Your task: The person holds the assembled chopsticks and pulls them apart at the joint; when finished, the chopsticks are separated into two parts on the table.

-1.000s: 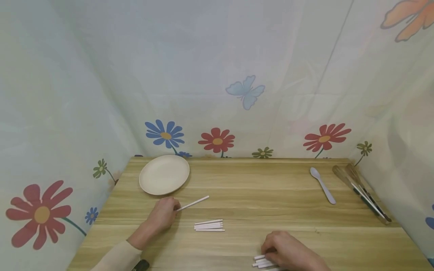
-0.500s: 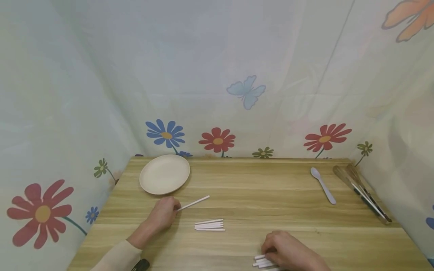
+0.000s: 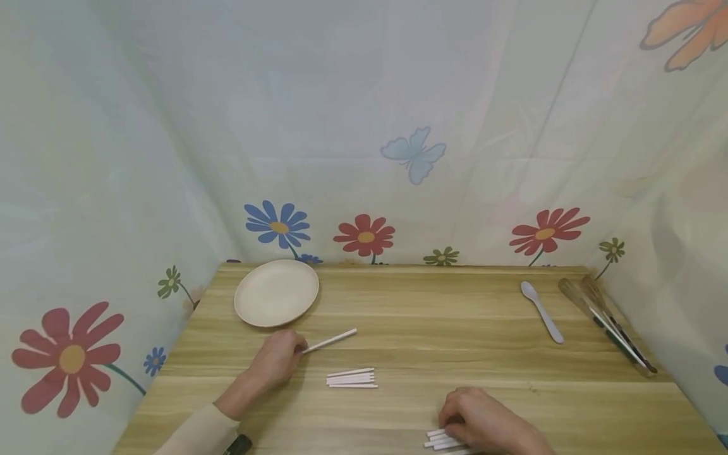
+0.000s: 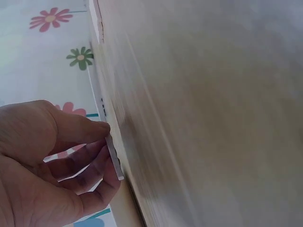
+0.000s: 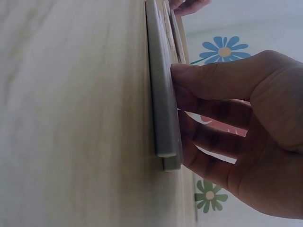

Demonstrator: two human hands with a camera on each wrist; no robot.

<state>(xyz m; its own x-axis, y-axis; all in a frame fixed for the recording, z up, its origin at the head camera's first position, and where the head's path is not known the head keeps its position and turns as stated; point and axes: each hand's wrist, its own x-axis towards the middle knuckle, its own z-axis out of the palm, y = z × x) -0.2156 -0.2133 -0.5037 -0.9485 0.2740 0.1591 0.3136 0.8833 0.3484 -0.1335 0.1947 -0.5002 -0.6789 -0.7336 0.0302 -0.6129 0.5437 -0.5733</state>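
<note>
In the head view my left hand [image 3: 277, 359] pinches one thin white stick [image 3: 330, 340] by its near end, just in front of the beige plate. The left wrist view shows thumb and fingertips on this white stick [image 4: 115, 158], low over the table. My right hand [image 3: 483, 420] is at the front of the table, its fingers curled at a small pile of white sticks [image 3: 439, 440]. Close up, the thumb and fingertips lie along the side of these sticks [image 5: 163, 94]. Between the hands, several more white sticks [image 3: 351, 378] lie side by side in a bundle.
A beige plate [image 3: 277, 293] stands at the back left of the wooden table [image 3: 426, 328]. At the right lie a pale spoon [image 3: 541, 313] and a pair of tongs [image 3: 605, 325], close to the table's right edge. Flowered curtains [image 3: 318, 126] enclose the table.
My left hand has shifted the pinched white stick slightly to the right within the last half second. The right hand and its pile stay put.
</note>
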